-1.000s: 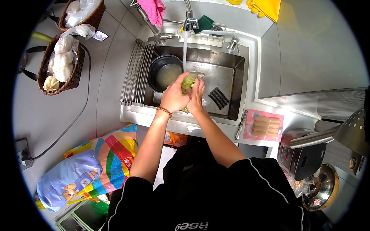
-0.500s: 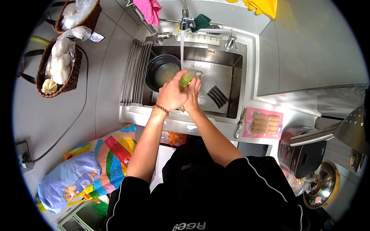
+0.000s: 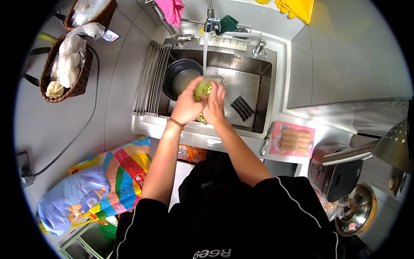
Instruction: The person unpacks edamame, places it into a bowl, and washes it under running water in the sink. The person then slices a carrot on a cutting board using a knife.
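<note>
Beneath the stream from the faucet (image 3: 211,25), a clear bowl (image 3: 215,79) holding small green vegetable pieces (image 3: 201,90) is between my hands. My left hand (image 3: 188,106) closes on its left side, wearing a beaded bracelet at the wrist. On the other side, my right hand (image 3: 213,104) has its fingers curled over the bowl and the green pieces. More green shows between the palms, and the bowl's lower part is hidden by my hands. Just left of them, a black bowl (image 3: 171,73) with cloudy liquid stands in the metal sink (image 3: 254,80).
A dark ridged pad (image 3: 242,108) lies on the sink floor. A roll-up drying rack (image 3: 151,82) covers the sink's left edge. Right of the sink are a knife (image 3: 267,139), packed sausages (image 3: 295,140) and a rice cooker (image 3: 338,172). Garlic sits in a wicker basket (image 3: 82,82).
The clear bowl has tilted or turned in my hands, showing more of its rim and green pieces. My hands stay under the running water, and the view shifts slightly.
</note>
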Available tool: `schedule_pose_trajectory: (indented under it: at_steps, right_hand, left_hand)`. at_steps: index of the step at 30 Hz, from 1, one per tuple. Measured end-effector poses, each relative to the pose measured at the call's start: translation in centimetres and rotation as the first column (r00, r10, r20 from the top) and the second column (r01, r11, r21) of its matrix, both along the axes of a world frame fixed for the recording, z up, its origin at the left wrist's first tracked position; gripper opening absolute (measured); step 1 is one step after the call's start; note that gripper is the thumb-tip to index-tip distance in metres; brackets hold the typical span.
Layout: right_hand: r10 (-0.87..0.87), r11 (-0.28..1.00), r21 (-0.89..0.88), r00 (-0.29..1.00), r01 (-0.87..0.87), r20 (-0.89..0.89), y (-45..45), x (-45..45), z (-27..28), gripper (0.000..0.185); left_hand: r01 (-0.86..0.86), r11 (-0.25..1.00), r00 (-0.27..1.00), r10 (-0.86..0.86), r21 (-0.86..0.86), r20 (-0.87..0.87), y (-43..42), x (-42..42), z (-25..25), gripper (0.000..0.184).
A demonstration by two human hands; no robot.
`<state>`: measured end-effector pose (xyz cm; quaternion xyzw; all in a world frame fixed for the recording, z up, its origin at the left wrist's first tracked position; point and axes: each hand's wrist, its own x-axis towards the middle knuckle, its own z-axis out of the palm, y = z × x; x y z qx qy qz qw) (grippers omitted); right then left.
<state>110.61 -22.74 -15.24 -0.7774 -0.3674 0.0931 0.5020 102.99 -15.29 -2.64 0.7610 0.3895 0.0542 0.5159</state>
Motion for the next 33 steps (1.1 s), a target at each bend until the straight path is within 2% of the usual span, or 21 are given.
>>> schedule_pose_trajectory:
  at_steps: [2, 3, 4, 5, 6, 7, 8, 9, 11, 14, 16, 17, 18, 21, 23, 24, 26, 28, 29, 30, 33]
  right_hand:
    - [0.153, 0.979, -0.158, 0.975, -0.128, 0.161, -0.7, 1.2, 2.7, 0.061]
    - [0.241, 0.952, -0.243, 0.943, -0.185, 0.228, -1.0, 1.6, 4.1, 0.061]
    - [0.297, 0.927, -0.307, 0.92, -0.215, 0.254, -1.1, 2.0, 5.7, 0.05]
    - [0.37, 0.895, -0.35, 0.898, -0.276, 0.237, -1.0, 2.5, 6.8, 0.049]
    - [0.444, 0.855, -0.392, 0.87, -0.339, 0.217, -0.7, 3.0, 7.6, 0.048]
    - [0.515, 0.809, -0.432, 0.835, -0.399, 0.193, -0.4, 3.3, 8.6, 0.047]
    - [0.507, 0.806, -0.415, 0.854, -0.423, 0.114, -0.1, 3.5, 9.8, 0.037]
    - [0.574, 0.753, -0.467, 0.81, -0.464, 0.119, 0.1, 4.5, 10.7, 0.035]
    - [0.699, 0.627, -0.573, 0.706, -0.528, 0.113, 0.1, 7.1, 12.6, 0.031]
    - [0.524, 0.758, -0.307, 0.817, -0.576, -0.239, -0.3, 8.8, 17.0, 0.022]
    - [0.406, 0.828, -0.195, 0.801, -0.526, -0.439, -0.7, 9.0, 18.7, 0.02]
    - [0.345, 0.861, -0.145, 0.769, -0.487, -0.538, -0.9, 9.2, 19.2, 0.019]
    - [0.396, 0.793, -0.265, 0.794, -0.549, -0.461, -1.3, 9.8, 19.4, 0.018]
    - [0.459, 0.749, -0.34, 0.815, -0.569, -0.354, -2.6, 9.2, 20.6, 0.018]
    - [0.344, 0.845, -0.25, 0.839, -0.472, -0.421, -2.8, 8.6, 21.1, 0.016]
    - [0.273, 0.89, -0.222, 0.855, -0.398, -0.44, -2.7, 8.6, 20.9, 0.016]
    - [0.157, 0.962, -0.109, 0.833, -0.251, -0.53, -2.5, 9.6, 19.6, 0.021]
    - [0.293, 0.956, 0.258, 0.437, -0.139, -0.85, -2.6, 12.1, 14.2, 0.024]
    - [0.392, 0.918, 0.396, 0.19, -0.018, -0.9, -2.5, 13.6, 10.9, 0.026]
    - [0.441, 0.89, 0.446, -0.07, -0.096, -0.895, -1.7, 15.5, 7.4, 0.028]
    - [0.192, 0.977, 0.181, -0.091, 0.112, -0.977, 4.3, 10.4, 4.4, 0.021]
  left_hand:
    - [-0.127, 0.913, 0.972, 0.193, -0.389, 0.136, 0.4, -1.9, -1.3, 0.078]
    - [-0.138, 0.838, 0.925, 0.3, -0.527, 0.235, 0.2, -2.9, -3.2, 0.082]
    - [-0.125, 0.748, 0.854, 0.415, -0.652, 0.313, -0.1, -4.0, -5.2, 0.086]
    - [-0.086, 0.645, 0.762, 0.533, -0.759, 0.367, -0.5, -4.9, -6.1, 0.09]
    - [-0.047, 0.488, 0.722, 0.62, -0.872, 0.308, -1.7, -5.7, -5.6, 0.1]
    - [-0.011, 0.407, 0.673, 0.678, -0.913, 0.294, -2.4, -6.4, -6.9, 0.104]
    - [0.035, 0.364, 0.628, 0.717, -0.931, 0.303, -3.4, -6.2, -7.1, 0.105]
    - [0.086, 0.32, 0.578, 0.756, -0.943, 0.309, -4.2, -6.0, -7.3, 0.106]
    - [0.172, 0.343, 0.659, 0.657, -0.923, 0.367, -4.8, -6.0, -9.7, 0.105]
    - [0.252, 0.3, 0.577, 0.717, -0.92, 0.392, -6.4, -3.3, -7.7, 0.103]
    - [0.266, 0.238, 0.546, 0.762, -0.934, 0.349, -6.8, -2.2, -7.1, 0.102]
    - [0.266, 0.281, 0.552, 0.74, -0.922, 0.384, -6.7, -2.1, -7.1, 0.103]
    - [0.264, 0.326, 0.562, 0.713, -0.908, 0.42, -6.4, -1.9, -7.1, 0.104]
    - [0.241, 0.379, 0.575, 0.686, -0.894, 0.446, -5.9, -1.6, -7.3, 0.105]
    - [0.209, 0.395, 0.626, 0.649, -0.895, 0.432, -5.7, -1.9, -7.1, 0.106]
    - [0.197, 0.368, 0.652, 0.643, -0.909, 0.401, -5.6, -2.4, -6.1, 0.099]
    - [0.171, 0.349, 0.621, 0.687, -0.921, 0.376, -5.7, -3.6, -7.5, 0.099]
    - [0.159, 0.336, 0.56, 0.744, -0.928, 0.365, -6.2, -5.0, -7.8, 0.099]
    - [0.158, 0.334, 0.555, 0.749, -0.929, 0.363, -6.7, -6.2, -7.6, 0.098]
    - [0.155, 0.334, 0.548, 0.754, -0.93, 0.362, -7.3, -8.0, -7.4, 0.098]
    - [0.143, 0.345, 0.5, 0.784, -0.927, 0.369, -9.6, -13.4, -7.7, 0.1]
